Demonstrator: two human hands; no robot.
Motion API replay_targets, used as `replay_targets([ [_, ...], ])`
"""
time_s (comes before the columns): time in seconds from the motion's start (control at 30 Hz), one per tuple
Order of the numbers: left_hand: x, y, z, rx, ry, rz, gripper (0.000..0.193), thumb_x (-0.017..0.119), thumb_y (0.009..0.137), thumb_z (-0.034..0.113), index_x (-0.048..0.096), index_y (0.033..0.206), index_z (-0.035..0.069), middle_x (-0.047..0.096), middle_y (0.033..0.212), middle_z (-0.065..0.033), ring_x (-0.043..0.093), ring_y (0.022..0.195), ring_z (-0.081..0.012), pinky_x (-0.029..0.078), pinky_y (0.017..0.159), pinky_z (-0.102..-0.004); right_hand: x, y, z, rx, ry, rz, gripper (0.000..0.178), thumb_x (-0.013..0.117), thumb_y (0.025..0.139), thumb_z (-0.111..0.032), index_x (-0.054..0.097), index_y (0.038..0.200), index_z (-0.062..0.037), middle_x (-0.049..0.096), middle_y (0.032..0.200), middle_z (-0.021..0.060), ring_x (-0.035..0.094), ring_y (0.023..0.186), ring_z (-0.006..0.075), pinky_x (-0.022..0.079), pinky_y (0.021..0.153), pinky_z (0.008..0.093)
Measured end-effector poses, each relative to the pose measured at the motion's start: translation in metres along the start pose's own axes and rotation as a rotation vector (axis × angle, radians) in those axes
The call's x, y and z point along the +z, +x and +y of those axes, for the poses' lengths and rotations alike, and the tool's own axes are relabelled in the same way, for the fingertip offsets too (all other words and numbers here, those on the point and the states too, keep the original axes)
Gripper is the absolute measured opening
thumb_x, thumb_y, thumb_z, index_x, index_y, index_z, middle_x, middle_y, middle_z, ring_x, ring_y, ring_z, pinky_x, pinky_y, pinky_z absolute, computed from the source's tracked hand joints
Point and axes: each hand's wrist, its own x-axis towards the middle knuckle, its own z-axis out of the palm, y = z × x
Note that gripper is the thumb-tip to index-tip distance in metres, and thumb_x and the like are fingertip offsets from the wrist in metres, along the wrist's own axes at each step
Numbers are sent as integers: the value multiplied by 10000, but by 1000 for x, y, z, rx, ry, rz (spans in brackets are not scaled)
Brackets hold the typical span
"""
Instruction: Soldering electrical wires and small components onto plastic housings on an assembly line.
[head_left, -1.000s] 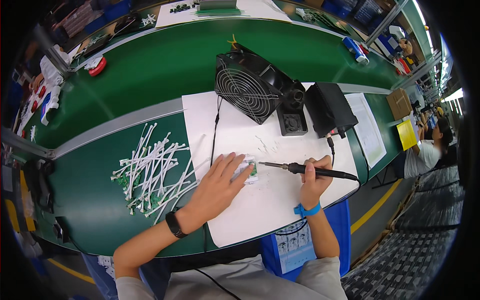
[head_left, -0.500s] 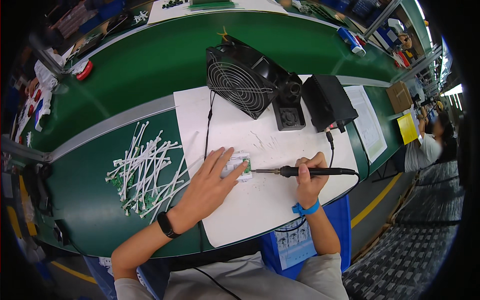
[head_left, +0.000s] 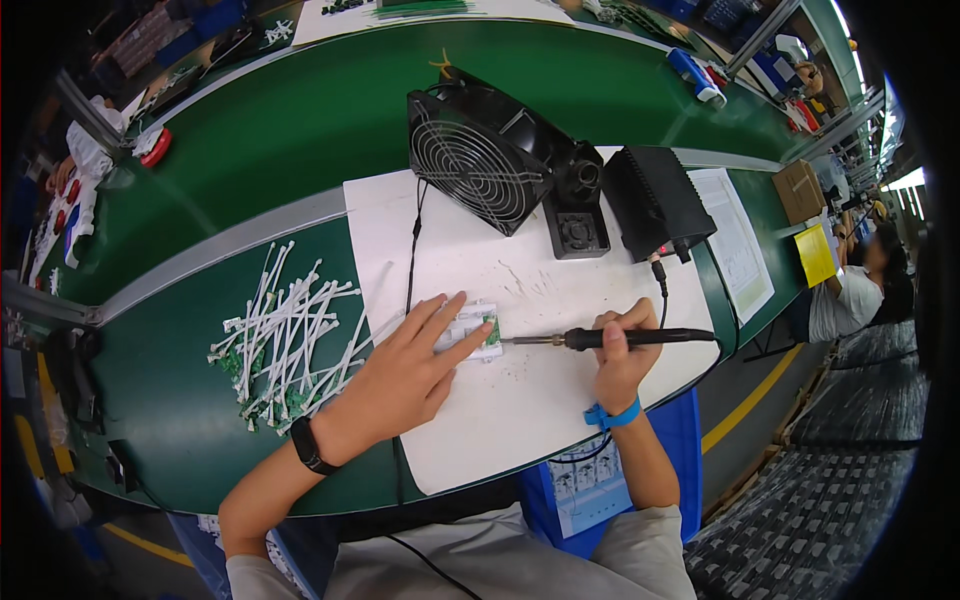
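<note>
My left hand (head_left: 408, 365) lies over a small white fixture (head_left: 462, 331), fingers stretched out. Its index fingertip rests on the little green circuit board (head_left: 492, 334) at the fixture's right end. In my right hand (head_left: 622, 355) is a soldering iron (head_left: 592, 340) with a black handle, gripped between thumb and fingers. The iron lies almost level, its metal tip pointing left and reaching the board's right edge; whether it touches cannot be made out. Both things are on a white sheet (head_left: 520, 410). Left of my left hand lies a pile of white cables (head_left: 295, 335) with small green boards (head_left: 290, 404).
Behind the sheet's middle stands a black fan (head_left: 475, 165) with a wire guard. Right of it are the soldering iron stand (head_left: 578, 225) and a black power unit (head_left: 655, 205). A paper document (head_left: 735, 245) lies at the right. Another person (head_left: 850, 300) sits at far right.
My left wrist and forearm have shifted slightly left and down, while the index fingertip stays on the board. The iron's handle has tilted a little; its tip remains by the board.
</note>
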Motion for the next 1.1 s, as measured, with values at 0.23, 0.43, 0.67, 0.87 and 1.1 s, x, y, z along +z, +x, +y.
replay_targets([
  [0.23,10,4,-6,54,68,127,498,774,844,241,663,1311,104,551,1412,-210,536,1225,-310,496,990,-396,-3,8,-1,-29,44,248,127,596,1009,-107,497,961,-45,541,680,37,454,477,67,324,433,209],
  [0.43,44,18,11,-69,121,366,504,790,830,343,687,1241,72,581,1337,-209,547,1051,-312,521,824,-389,6,11,-6,-2,-6,159,149,650,965,-16,510,1017,-16,601,742,78,580,550,123,468,514,249],
  [0.67,48,6,17,-83,185,355,510,763,859,286,652,1280,20,546,1373,-258,535,1068,-322,483,905,-390,14,-3,-3,-176,-72,61,217,683,916,59,488,971,-17,611,748,106,597,611,132,463,555,240],
  [0.87,55,6,16,-85,142,412,465,756,865,233,653,1278,45,540,1402,-241,551,1087,-313,484,910,-387,21,-3,6,-145,-220,-43,230,693,908,69,483,951,-16,631,731,107,595,618,131,468,602,241],
  [1.1,56,6,15,-92,173,411,451,749,869,246,658,1266,52,535,1414,-232,549,1114,-313,476,921,-395,30,1,4,-93,-243,-44,213,678,930,51,477,947,-15,620,724,104,591,611,119,461,591,230],
])
